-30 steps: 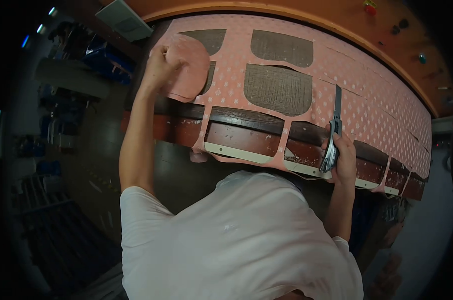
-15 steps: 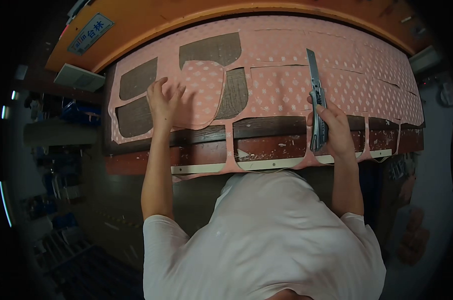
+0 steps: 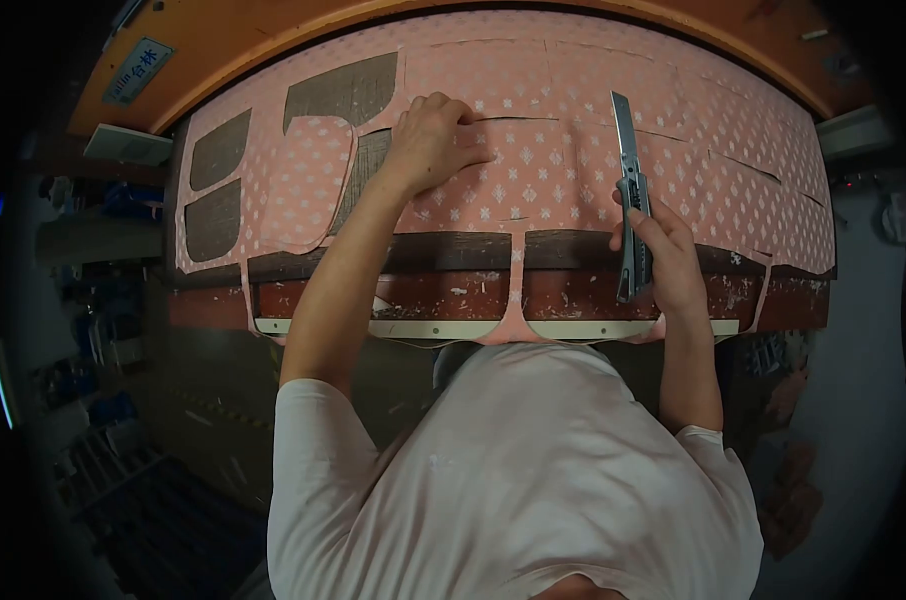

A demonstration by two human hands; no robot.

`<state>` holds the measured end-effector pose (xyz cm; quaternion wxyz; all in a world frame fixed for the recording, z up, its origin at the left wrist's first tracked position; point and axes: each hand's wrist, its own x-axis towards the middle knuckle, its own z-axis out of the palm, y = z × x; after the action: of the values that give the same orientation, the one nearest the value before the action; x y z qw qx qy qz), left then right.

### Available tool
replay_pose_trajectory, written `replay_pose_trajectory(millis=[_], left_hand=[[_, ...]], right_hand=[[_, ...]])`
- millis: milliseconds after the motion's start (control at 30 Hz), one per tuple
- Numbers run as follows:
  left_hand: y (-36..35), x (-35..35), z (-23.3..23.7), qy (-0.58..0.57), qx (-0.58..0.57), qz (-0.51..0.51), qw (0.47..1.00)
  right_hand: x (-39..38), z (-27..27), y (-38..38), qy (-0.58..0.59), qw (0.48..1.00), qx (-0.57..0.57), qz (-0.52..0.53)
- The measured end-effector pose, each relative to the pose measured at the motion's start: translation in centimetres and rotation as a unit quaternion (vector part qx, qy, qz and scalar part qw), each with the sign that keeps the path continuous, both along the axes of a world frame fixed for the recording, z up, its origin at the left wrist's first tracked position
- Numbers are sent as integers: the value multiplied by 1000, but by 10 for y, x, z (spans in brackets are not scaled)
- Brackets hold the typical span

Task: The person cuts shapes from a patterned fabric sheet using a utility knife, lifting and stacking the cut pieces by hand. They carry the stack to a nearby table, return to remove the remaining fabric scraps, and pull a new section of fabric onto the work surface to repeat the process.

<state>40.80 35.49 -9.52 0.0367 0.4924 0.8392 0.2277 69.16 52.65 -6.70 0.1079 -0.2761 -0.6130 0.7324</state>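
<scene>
My right hand is wrapped round a utility knife, whose long blade points away from me over the cloth. On the pink patterned fabric rests my left hand, fingers bent and the thumb held apart from them, close to a cut slit. Left of that hand, a stack of cut fabric pieces with rounded corners lies on top of the sheet. Under my left palm the fabric's edge is hidden.
Dark tabletop shows through several cut-out openings. Narrow fabric strips hang over the near edge by a pale rail. An orange machine beam with a sign spans the far side.
My left hand has moved right, from beside the stacked pieces onto the fabric near a slit. The view has shifted right along the table. The knife stays in my right hand.
</scene>
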Motion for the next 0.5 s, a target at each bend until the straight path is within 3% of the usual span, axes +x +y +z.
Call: replay_pose_trajectory(millis=[100, 200, 333, 500], left_hand=[[10, -5, 6, 15, -84, 7, 996], [19, -6, 27, -182, -105, 45, 977], [14, 4, 66, -121, -84, -15, 989], [6, 12, 107, -182, -100, -40, 977]], right_hand=[[6, -5, 8, -5, 1000, 4, 12], [11, 1, 16, -19, 998, 42, 41], [16, -6, 21, -65, 990, 58, 108], [9, 3, 20, -92, 981, 84, 146]])
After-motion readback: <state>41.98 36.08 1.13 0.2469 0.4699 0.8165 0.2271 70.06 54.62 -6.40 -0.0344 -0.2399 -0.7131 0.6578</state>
